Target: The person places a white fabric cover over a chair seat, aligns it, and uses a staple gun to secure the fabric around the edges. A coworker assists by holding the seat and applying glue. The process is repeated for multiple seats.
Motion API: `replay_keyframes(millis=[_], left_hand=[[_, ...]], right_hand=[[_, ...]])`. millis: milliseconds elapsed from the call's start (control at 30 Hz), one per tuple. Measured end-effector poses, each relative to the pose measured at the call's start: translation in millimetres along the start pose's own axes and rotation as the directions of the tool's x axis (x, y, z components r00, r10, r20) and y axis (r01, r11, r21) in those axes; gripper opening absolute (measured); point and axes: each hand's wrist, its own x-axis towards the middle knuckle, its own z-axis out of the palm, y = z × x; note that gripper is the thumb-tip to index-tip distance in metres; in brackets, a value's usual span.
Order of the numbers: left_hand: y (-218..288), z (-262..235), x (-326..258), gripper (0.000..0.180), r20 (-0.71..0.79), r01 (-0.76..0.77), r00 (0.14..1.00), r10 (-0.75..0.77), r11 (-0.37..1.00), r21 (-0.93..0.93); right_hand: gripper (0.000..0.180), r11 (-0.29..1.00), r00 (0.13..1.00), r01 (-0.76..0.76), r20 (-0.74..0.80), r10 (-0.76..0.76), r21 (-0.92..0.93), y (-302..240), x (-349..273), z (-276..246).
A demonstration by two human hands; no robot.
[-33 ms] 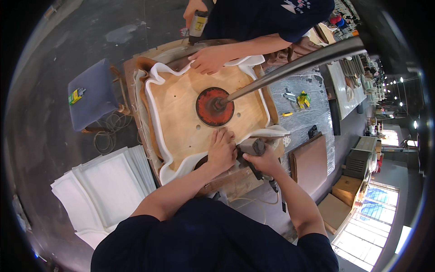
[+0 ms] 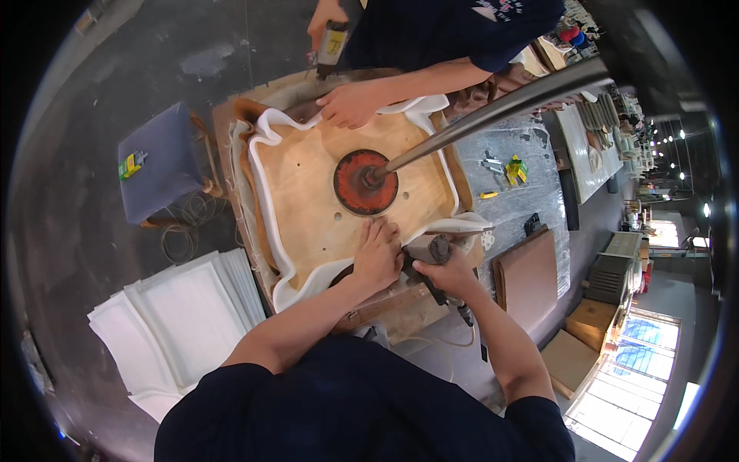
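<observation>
A plywood seat board [image 2: 315, 192] lies face down on a workbench, with white foam and fabric [image 2: 265, 189] folded up around its rim. A red round clamp pad [image 2: 363, 182] on a steel arm [image 2: 493, 115] presses its middle. My left hand [image 2: 377, 254] lies flat on the near edge, holding the white fabric down. My right hand [image 2: 450, 269] grips a grey staple gun [image 2: 431, 250] right beside it. Across the bench another person's hand [image 2: 350, 104] presses the far edge, and their other hand holds a second staple gun [image 2: 332, 42].
A blue padded stool [image 2: 162, 162] stands to the left with a coiled hose [image 2: 185, 231] below it. White foam sheets [image 2: 177, 323] are stacked at lower left. Brown boards [image 2: 527, 277] lean at the right, small tools [image 2: 512, 169] lie on a grey surface beyond.
</observation>
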Motion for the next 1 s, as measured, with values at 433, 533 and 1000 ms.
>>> replay_keyframes(millis=[433,533,1000], left_hand=[[1,-18,-8,0.033,0.057,-0.01,0.998,0.004,0.995,0.097],[-1,-15,-6,0.028,0.058,-0.033,0.998,0.027,0.994,0.1],[-10,-4,-2,0.018,0.004,0.033,0.999,-0.033,0.999,0.016]], right_hand=[[0.058,0.959,0.998,0.057,-0.001,-0.059,0.277,12,-24,5],[0.056,0.962,0.999,0.048,-0.011,-0.047,0.268,10,-24,6],[0.037,0.997,0.999,-0.023,0.027,0.021,0.073,-16,-4,9]])
